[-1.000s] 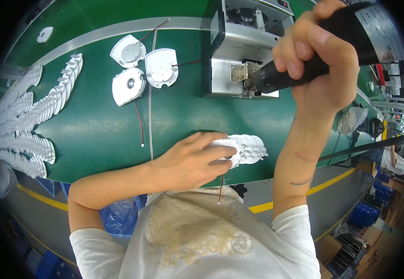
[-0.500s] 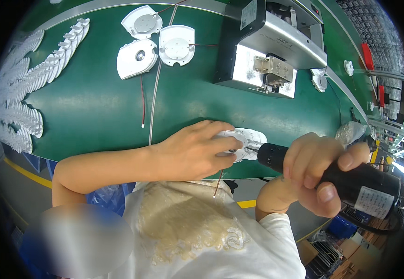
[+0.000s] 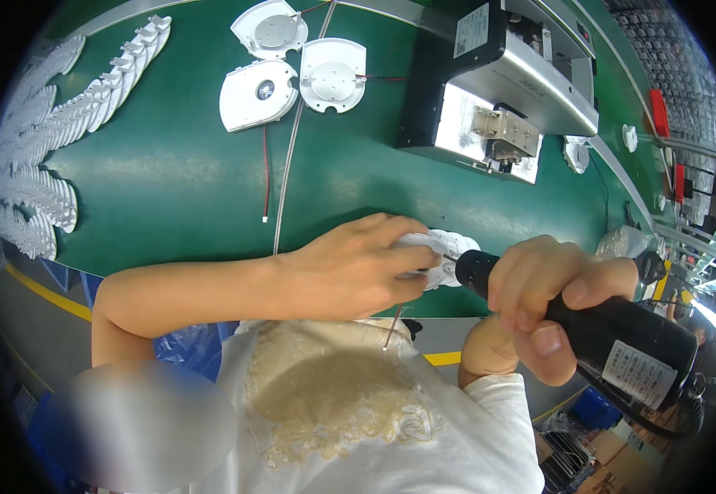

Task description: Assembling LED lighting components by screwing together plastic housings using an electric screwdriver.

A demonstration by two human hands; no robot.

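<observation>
My left hand (image 3: 366,267) is bent over a round white plastic housing (image 3: 438,244) near the table's front edge, its fingers closed round it and hiding much of it. Beside that housing, on its right, lie more white pieces, partly overlapped. A thin dark red wire (image 3: 393,323) with a small white plug hangs below my left hand, over the table edge. My right hand (image 3: 543,300) grips a black electric screwdriver (image 3: 621,333), tilted with its bit pointing left to the housing. Whether the bit sits in a screw cannot be made out.
Three white housings (image 3: 333,74) with wires lie at the back centre. A silver and black machine (image 3: 498,99) stands back right. Rows of stacked white parts (image 3: 111,90) fill the left of the green table (image 3: 185,181). A clear plastic bag (image 3: 621,241) lies at the right.
The view has shifted a little, so the table's things sit further right in it. The screwdriver and my right hand have come slightly left. Both hands keep their hold.
</observation>
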